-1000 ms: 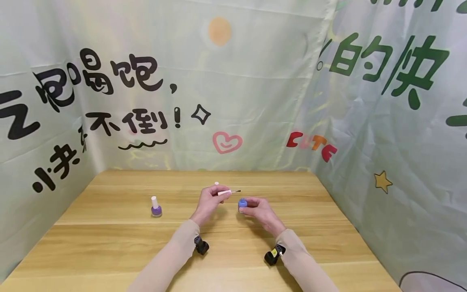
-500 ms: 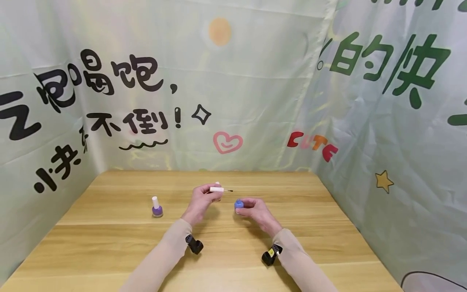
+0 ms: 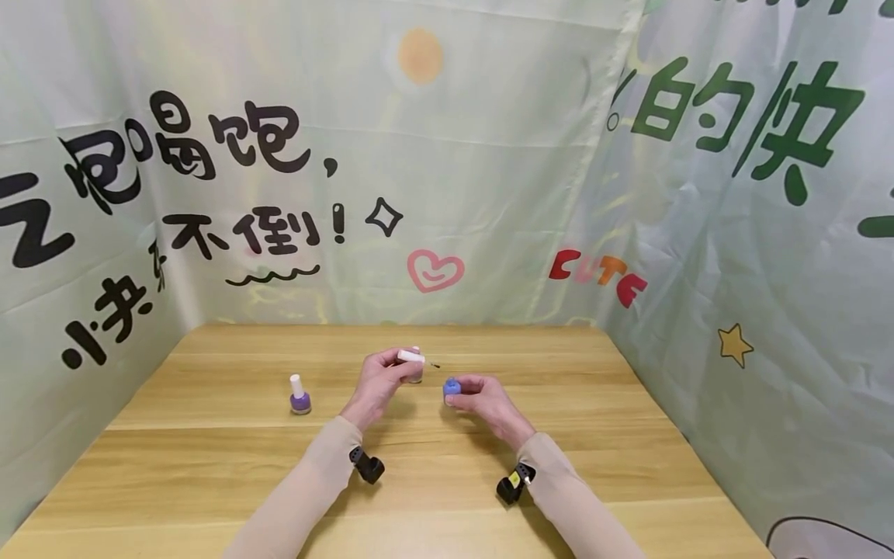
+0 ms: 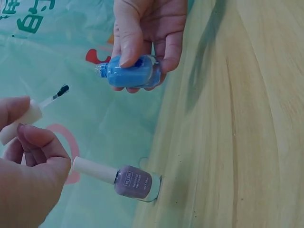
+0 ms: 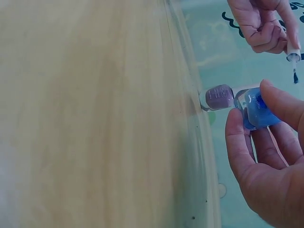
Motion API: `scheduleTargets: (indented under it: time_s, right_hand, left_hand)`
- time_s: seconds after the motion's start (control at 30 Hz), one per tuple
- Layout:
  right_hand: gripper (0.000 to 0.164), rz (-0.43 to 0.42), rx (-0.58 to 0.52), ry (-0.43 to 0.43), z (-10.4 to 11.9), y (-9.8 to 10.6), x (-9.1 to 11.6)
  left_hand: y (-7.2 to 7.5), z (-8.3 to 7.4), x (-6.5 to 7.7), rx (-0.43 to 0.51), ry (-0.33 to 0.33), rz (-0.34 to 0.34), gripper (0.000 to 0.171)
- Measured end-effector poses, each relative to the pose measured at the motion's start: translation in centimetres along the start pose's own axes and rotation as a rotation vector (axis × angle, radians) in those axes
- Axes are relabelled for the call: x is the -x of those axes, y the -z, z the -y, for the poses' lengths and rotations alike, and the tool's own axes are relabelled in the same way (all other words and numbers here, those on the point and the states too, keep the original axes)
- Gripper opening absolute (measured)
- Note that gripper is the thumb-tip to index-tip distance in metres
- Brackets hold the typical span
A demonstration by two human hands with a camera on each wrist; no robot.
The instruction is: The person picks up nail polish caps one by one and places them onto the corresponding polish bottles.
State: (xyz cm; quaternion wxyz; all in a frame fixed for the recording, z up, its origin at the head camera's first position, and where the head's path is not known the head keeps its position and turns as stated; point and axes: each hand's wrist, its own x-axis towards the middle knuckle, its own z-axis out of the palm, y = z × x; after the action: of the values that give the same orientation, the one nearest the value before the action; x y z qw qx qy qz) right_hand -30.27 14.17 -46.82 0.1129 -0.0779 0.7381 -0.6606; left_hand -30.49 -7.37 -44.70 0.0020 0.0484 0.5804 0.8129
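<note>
My left hand (image 3: 372, 388) pinches the white cap (image 3: 410, 356) of a nail polish brush between thumb and fingers. The dark-tipped brush (image 4: 61, 91) points toward the right hand and hangs in the air, apart from the bottle. In my right hand (image 3: 494, 405) is an uncapped blue nail polish bottle (image 3: 452, 390), gripped by thumb and fingertips with its neck up. A mauve nail polish bottle (image 4: 134, 182) with a white cap stands just behind the left hand, partly hidden by it in the head view.
A purple nail polish bottle (image 3: 300, 402) with a white cap stands upright on the wooden table (image 3: 209, 481), left of the left hand. Printed cloth (image 3: 489, 194) hangs along the table's back and both sides.
The left hand has moved left and slightly away with the brush, whose tip now slants downward. The right hand has shifted a little left with the blue bottle.
</note>
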Motion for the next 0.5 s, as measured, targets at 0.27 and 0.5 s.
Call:
scheduleTargets:
  time_s: [0.27, 0.5]
  right_hand:
    - [0.044, 0.02, 0.004, 0.023, -0.11, -0.16, 0.06]
    - [0.04, 0.026, 0.045, 0.041, -0.05, -0.66, 0.25]
  left_hand:
    - [-0.1, -0.18, 0.03, 0.009, -0.068, 0.059, 0.02]
    - [-0.08, -0.07, -0.08, -0.157, -0.112, 0.079, 0.028]
